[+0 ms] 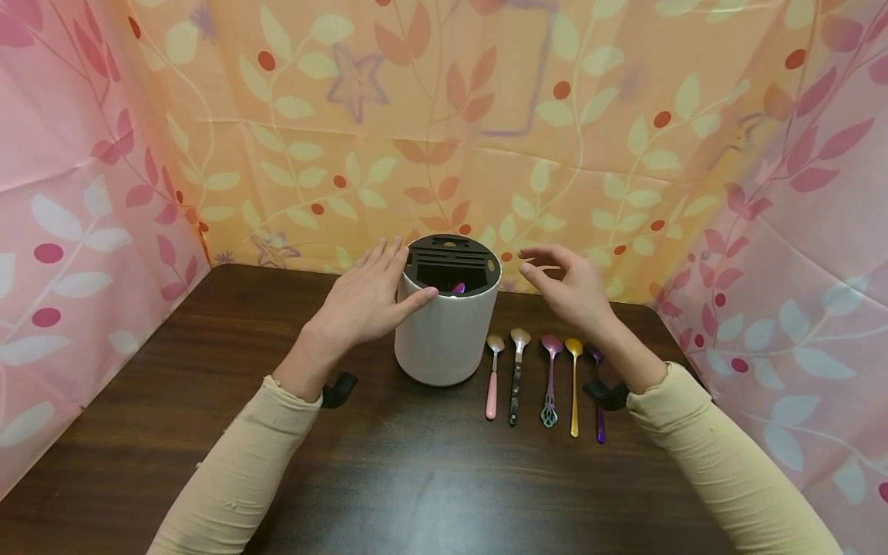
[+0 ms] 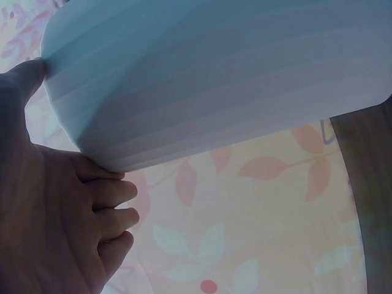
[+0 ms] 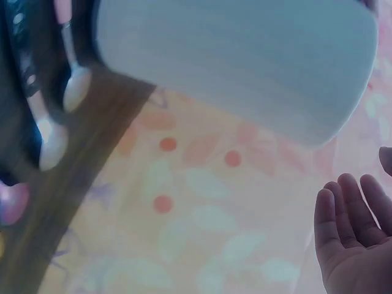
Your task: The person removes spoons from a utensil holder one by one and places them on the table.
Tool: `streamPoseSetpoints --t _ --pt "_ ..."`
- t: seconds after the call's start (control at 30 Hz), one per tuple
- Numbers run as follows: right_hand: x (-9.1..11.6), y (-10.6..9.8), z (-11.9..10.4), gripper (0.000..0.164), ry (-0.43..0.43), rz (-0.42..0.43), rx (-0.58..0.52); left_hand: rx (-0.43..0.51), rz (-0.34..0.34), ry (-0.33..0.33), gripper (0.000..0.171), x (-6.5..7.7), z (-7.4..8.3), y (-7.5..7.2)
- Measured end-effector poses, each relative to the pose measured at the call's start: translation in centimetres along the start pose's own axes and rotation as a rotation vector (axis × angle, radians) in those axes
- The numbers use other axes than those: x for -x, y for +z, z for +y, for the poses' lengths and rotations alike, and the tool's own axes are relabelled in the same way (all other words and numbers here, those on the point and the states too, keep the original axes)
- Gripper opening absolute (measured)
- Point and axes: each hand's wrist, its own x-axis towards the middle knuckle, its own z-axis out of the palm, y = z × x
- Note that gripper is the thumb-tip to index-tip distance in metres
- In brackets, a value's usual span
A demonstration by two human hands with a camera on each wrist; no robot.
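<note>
A white round utensil holder point(image 1: 444, 339) with a black slotted top point(image 1: 452, 262) stands upright on the table. A small purple shiny piece point(image 1: 459, 287) shows inside its larger opening. My left hand point(image 1: 368, 297) rests against the holder's upper left side, fingers extended and thumb at the front rim; the left wrist view has the thumb and index finger at the rim. To the right of the holder, my right hand point(image 1: 565, 285) hovers apart from it, fingers loosely bent around nothing. Below that hand lie a pink-handled spoon point(image 1: 492, 385), a black-handled spoon point(image 1: 516, 385) and a pink-purple ornate spoon point(image 1: 550, 378).
Farther right in the row are a gold spoon point(image 1: 574, 385) and a purple spoon point(image 1: 600, 416), the latter partly covered by the right wrist strap point(image 1: 607, 395). Patterned cloth point(image 1: 444, 116) hangs behind the dark wooden table point(image 1: 416, 478) and along both sides.
</note>
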Motion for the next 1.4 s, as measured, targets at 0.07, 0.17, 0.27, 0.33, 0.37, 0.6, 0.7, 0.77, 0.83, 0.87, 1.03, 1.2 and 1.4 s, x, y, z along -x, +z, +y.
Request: streamPoseSetpoints --t 0.07,0.17,0.27,0.33,0.37,0.6,0.7,0.77,0.83,0.87,1.03,1.2,1.4 --pt "-0.1 0.5 -0.7 0.027 -0.045 -0.012 0.019 0.001 0.001 0.001 0.102 0.0 0.0 0.0" --pt "-0.3 1.2 -1.7 0.024 -0.132 -0.037 0.062 0.001 0.000 0.001 0.103 -0.1 0.0 0.0" --pt "-0.4 1.7 -2.6 0.022 -0.193 -0.070 0.133 -0.002 -0.002 0.000 0.103 -0.1 0.0 0.1" --pt "-0.6 2.0 -3.1 0.022 -0.228 -0.104 0.188 -0.003 -0.007 -0.004 0.103 -0.1 0.0 0.0" --pt "-0.7 2.1 -3.4 0.022 -0.234 -0.126 0.210 -0.002 -0.008 -0.006 0.103 -0.1 0.0 0.0" --pt "-1.9 2.9 -5.0 0.020 -0.206 -0.266 0.338 -0.002 -0.016 -0.012 0.104 0.0 0.0 -0.1" --pt "-2.4 3.3 -5.3 0.018 -0.187 -0.309 0.370 -0.008 -0.013 -0.009 0.103 0.0 0.0 -0.2" --pt "-2.7 3.5 -5.5 0.017 -0.178 -0.334 0.381 -0.006 -0.013 -0.007 0.103 0.0 0.0 -0.2" --pt "-3.0 3.7 -5.6 0.015 -0.169 -0.355 0.384 -0.007 -0.010 -0.003 0.102 0.0 0.1 -0.1" --pt "-3.1 3.8 -5.7 0.015 -0.165 -0.363 0.389 -0.008 -0.008 -0.001 0.102 0.0 0.1 -0.1" --pt "-3.6 4.3 -6.1 0.016 -0.152 -0.411 0.395 -0.012 -0.007 -0.001 0.103 0.0 0.1 -0.2" --pt "-4.3 4.8 -6.6 0.021 -0.130 -0.474 0.356 -0.007 0.001 -0.005 0.102 0.1 0.0 -0.2" --pt "-4.8 5.3 -6.9 0.018 -0.131 -0.496 0.326 -0.010 -0.006 -0.004 0.103 0.1 0.0 -0.3"
